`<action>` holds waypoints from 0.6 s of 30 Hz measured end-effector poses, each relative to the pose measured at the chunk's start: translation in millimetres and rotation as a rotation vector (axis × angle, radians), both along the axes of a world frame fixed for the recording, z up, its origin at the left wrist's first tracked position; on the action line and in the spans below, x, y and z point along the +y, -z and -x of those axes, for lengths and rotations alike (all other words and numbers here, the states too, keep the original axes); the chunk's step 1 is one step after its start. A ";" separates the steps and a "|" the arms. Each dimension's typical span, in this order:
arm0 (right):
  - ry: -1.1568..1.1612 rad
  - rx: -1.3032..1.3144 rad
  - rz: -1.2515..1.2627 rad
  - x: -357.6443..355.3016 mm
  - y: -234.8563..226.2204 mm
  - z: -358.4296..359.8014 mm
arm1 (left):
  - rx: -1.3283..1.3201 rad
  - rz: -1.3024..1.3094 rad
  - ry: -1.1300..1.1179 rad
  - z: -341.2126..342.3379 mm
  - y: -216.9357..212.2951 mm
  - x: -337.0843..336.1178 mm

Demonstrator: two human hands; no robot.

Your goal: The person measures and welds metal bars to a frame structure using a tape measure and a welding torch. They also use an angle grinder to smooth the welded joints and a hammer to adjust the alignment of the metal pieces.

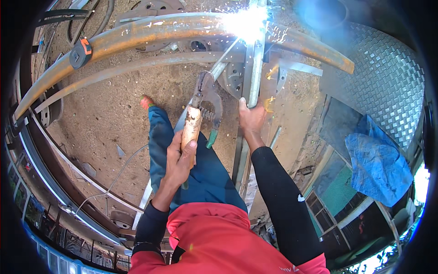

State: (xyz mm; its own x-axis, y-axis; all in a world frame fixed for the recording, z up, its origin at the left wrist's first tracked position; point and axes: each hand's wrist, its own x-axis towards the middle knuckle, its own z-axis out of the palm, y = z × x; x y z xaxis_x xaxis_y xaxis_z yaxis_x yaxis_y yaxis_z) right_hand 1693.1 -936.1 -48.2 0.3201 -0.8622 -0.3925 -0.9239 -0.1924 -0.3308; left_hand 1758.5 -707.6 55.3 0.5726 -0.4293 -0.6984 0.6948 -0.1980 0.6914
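Observation:
My left hand [175, 157] is closed around the pale, worn handle of a welding electrode holder [212, 98], which has a spring and a green-tipped lever. A thin welding electrode [226, 55] runs from its jaws up to a glaring white arc [246, 23] with flying sparks. The glare hides the exact spot where the metal meets. My right hand [252, 119] grips the near end of a straight steel bar [258, 73], whose far part passes beside the arc. Crossing under the arc is a long rusty pipe [155, 32], bowed by the lens.
An orange-and-black tape measure [80, 53] sits on the pipe at left. Beneath lie a second rusty bar [123, 68] and round metal plates. Patterned sheet metal [388, 82] and a blue tarp [378, 160] are at right. A thin cable [116, 178] crosses the dirt at left.

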 end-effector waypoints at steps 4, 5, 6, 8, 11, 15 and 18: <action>0.004 -0.059 0.028 1.8 0.9 -2.1 | 0.007 0.053 -0.081 8.0 4.0 2.8; 0.020 -0.079 -0.017 2.2 -0.8 -1.4 | -0.042 0.088 -0.123 16.1 8.3 5.1; 0.010 -0.067 -0.003 2.3 -2.2 -2.1 | -0.067 0.078 -0.116 17.3 8.1 7.5; 0.010 -0.044 0.011 2.2 -5.3 -3.6 | -0.037 0.058 -0.100 16.7 8.5 9.4; 0.023 -0.024 0.011 3.3 -8.1 -7.5 | -0.036 0.029 -0.073 16.5 8.0 9.8; 0.019 -0.006 0.027 3.7 -6.6 -7.0 | -0.016 0.019 -0.063 20.6 13.8 9.0; 0.013 -0.040 0.020 2.6 -4.2 -4.5 | 0.036 0.024 -0.083 20.5 12.4 5.7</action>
